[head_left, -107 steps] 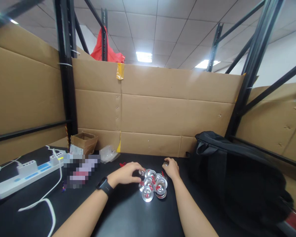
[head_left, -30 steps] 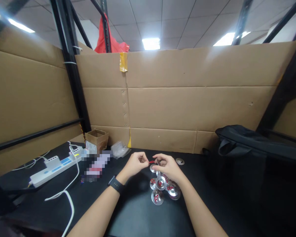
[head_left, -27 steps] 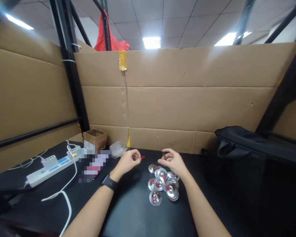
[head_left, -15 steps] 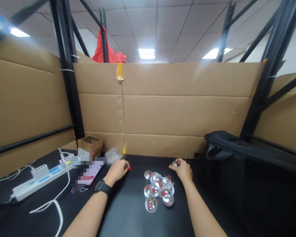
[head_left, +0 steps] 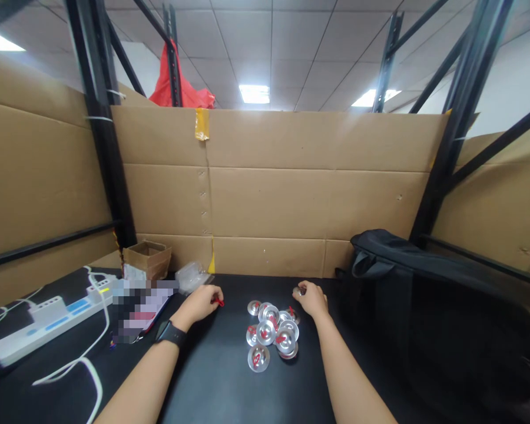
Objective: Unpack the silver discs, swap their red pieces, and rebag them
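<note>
My left hand (head_left: 204, 301), with a dark watch on the wrist, is closed in a pinch on a small red cord (head_left: 219, 302). Whether the cord is tied to anything behind the fingers is hidden. My right hand (head_left: 312, 299) grips a small shiny metal disc, which looks like a finger cymbal (head_left: 298, 291), between thumb and fingers. Between the two hands and nearer to me lies a loose pile of finger cymbals (head_left: 265, 332), domed in the middle, several with red cords on them. One finger cymbal (head_left: 258, 358) lies at the pile's near edge.
On the left are a white power strip (head_left: 53, 321) with cables, a phone-like flat item (head_left: 159, 300), a small cardboard box (head_left: 148, 259) and a clear plastic package (head_left: 191, 277). A black bag (head_left: 380, 271) stands at right. Cardboard walls (head_left: 265, 206) enclose the black table (head_left: 212, 377).
The whole view has swung slightly to the right, so everything sits further left. More of the red cord shows at my left fingertips. Both hands keep their grips.
</note>
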`<action>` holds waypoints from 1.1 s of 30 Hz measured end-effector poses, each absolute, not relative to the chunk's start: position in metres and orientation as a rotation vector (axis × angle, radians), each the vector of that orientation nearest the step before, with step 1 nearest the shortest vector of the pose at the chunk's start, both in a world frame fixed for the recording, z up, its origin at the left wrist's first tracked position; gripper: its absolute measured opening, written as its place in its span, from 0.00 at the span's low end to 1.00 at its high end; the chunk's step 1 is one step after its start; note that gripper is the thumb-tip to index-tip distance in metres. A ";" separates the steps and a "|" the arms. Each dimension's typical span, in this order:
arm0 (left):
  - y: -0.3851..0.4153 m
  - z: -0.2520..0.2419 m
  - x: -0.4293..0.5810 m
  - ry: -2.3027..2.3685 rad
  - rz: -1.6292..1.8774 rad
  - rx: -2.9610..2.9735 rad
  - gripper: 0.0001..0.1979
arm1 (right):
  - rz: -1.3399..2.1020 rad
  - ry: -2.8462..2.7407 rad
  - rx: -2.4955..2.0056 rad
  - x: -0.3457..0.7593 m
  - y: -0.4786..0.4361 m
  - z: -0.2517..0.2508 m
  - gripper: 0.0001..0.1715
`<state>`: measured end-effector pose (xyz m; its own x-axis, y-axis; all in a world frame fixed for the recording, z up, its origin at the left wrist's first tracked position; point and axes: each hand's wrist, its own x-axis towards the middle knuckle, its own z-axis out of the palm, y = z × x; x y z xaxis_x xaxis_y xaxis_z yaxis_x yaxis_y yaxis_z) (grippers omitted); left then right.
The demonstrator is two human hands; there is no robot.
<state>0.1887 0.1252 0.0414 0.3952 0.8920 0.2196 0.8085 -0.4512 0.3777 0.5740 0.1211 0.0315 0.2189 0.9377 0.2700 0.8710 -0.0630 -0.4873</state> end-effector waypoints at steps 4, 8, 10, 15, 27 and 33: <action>0.116 0.051 0.185 1.394 0.558 2.368 0.12 | 0.154 -1.690 -1.911 0.580 0.127 0.023 0.18; 0.114 0.054 0.181 1.353 0.441 2.384 0.13 | 0.125 -1.780 -1.905 0.582 0.128 0.018 0.24; 0.114 0.055 0.180 1.355 0.433 2.400 0.15 | 0.117 -1.826 -1.913 0.581 0.126 0.017 0.28; 0.101 0.068 0.192 1.274 0.687 2.513 0.20 | 0.093 -1.876 -1.912 0.584 0.128 0.016 0.27; 0.063 0.079 0.262 0.789 0.793 2.559 0.18 | 0.165 -1.860 -1.981 0.583 0.119 0.029 0.27; 0.070 0.063 0.267 0.794 0.731 2.556 0.21 | 0.184 -1.851 -1.987 0.583 0.111 0.032 0.27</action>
<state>0.2666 0.0696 0.0631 0.7073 0.6045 0.3665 0.4153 -0.7749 0.4766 0.5834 0.1113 0.0320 0.1068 0.9774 0.1827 0.9223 -0.0287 -0.3854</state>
